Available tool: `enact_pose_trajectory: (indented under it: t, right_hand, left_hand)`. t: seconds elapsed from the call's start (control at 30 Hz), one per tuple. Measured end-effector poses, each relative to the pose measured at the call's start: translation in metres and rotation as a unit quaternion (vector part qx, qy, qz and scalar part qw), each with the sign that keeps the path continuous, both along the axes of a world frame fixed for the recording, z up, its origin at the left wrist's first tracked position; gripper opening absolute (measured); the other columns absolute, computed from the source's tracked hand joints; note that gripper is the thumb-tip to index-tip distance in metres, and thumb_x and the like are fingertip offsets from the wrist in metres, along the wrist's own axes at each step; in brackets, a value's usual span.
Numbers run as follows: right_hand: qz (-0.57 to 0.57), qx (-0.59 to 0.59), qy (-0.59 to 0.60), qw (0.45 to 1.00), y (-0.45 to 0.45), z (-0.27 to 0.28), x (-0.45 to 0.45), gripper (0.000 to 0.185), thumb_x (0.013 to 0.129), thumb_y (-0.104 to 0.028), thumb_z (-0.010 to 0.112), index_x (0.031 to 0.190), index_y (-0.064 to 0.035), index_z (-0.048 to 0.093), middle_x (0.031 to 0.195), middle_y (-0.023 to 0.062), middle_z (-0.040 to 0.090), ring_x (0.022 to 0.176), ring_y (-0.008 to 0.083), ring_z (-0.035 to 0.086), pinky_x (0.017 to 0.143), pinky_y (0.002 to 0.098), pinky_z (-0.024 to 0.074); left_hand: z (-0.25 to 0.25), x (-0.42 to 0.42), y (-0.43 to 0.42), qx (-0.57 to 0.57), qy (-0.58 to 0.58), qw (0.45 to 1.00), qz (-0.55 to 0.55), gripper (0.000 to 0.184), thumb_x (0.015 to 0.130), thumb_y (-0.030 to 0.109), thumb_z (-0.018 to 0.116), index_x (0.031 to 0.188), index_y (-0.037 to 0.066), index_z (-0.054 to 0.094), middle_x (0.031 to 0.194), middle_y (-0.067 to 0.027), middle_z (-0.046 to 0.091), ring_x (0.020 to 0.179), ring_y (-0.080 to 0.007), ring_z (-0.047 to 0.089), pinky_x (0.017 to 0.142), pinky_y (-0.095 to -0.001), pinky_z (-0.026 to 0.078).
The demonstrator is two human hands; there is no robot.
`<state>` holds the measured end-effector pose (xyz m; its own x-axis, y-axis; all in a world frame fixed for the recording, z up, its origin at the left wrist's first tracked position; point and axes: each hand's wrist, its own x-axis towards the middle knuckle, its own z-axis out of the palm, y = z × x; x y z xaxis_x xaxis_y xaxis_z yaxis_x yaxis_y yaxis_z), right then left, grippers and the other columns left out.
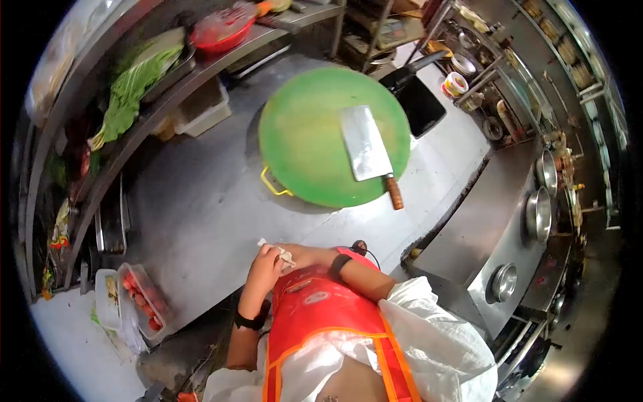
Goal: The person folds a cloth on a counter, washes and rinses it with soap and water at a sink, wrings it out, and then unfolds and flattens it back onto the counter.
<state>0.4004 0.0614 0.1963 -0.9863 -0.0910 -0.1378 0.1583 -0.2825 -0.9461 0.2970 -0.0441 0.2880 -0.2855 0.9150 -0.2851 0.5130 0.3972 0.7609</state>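
Left hand: here it was, the left hand, fingers curled in, pinching a crumpled white cloth in front of the apron!
Right hand: across came the forearm, the right hand right up beside the left one and partly hidden; whether it gripped the cloth too, one could not tell.
White cloth: up at the waist, between the hands, just above the red apron.
Cleaver: well apart from both hands, the cleaver lay flat, its wooden handle poking past the edge of the round green board.
Board: it sat on the grey tabletop, a yellow handle at its near side.
Left flank: a clear tub held round red produce, and leafy greens rested on the shelf.
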Motion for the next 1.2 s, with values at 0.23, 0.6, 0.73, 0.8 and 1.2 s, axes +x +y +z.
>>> enact_pose_trajectory:
  t: [0.23,0.6,0.73,0.8,1.2]
  right_hand:
    - [-0.059,0.074,-0.041,0.995,0.063,0.036,0.158,0.027,0.065,-0.006,0.062,0.091,-0.0026,0.055,0.084,0.0062,0.06,0.078,0.0169,0.056,0.07,0.0297,0.0439]
    - [-0.402,0.113,-0.108,0.902,0.14,0.046,0.43,0.038,0.068,-0.007,0.062,0.104,-0.0013,0.053,0.095,0.007,0.059,0.091,0.0155,0.054,0.08,0.0295,0.0425]
    - [-0.559,-0.034,-0.134,0.818,0.158,0.05,0.469,0.031,0.072,-0.007,0.057,0.102,-0.0005,0.053,0.095,0.0051,0.055,0.086,0.0127,0.052,0.075,0.0266,0.0424]
    - [-0.589,-0.072,-0.153,0.79,0.179,0.06,0.485,0.032,0.073,-0.006,0.056,0.105,-0.0012,0.051,0.096,0.0045,0.054,0.087,0.0118,0.051,0.075,0.0263,0.0426]
    - [-0.623,-0.292,0.015,0.725,0.419,0.07,0.614,0.066,0.083,-0.03,0.055,0.134,-0.0076,0.021,0.127,0.0062,0.035,0.117,0.0169,0.035,0.098,0.0329,0.0276]
  left_hand:
    - [0.028,0.11,0.077,0.01,-0.062,0.973,-0.223,0.016,0.076,0.005,0.053,0.09,-0.002,0.052,0.093,-0.0162,0.05,0.078,-0.0315,0.052,0.071,-0.0338,0.042]
    - [0.032,0.325,0.255,0.023,-0.06,0.873,-0.484,0.016,0.079,0.007,0.046,0.094,0.0,0.049,0.095,-0.0167,0.047,0.088,-0.0343,0.048,0.078,-0.0341,0.04]
    - [0.031,0.385,0.308,0.048,-0.091,0.871,-0.481,0.019,0.08,0.004,0.043,0.097,0.0,0.049,0.1,-0.0167,0.045,0.091,-0.0335,0.048,0.081,-0.0323,0.04]
    - [0.03,0.412,0.337,0.039,-0.156,0.885,-0.438,0.022,0.08,0.0,0.04,0.101,-0.001,0.048,0.103,-0.0161,0.043,0.094,-0.031,0.048,0.082,-0.0308,0.039]
    - [0.022,0.534,0.603,0.032,-0.315,0.824,-0.47,0.023,0.079,-0.004,0.035,0.1,-0.003,0.046,0.111,-0.0131,0.042,0.106,-0.0227,0.042,0.09,-0.0282,0.033]
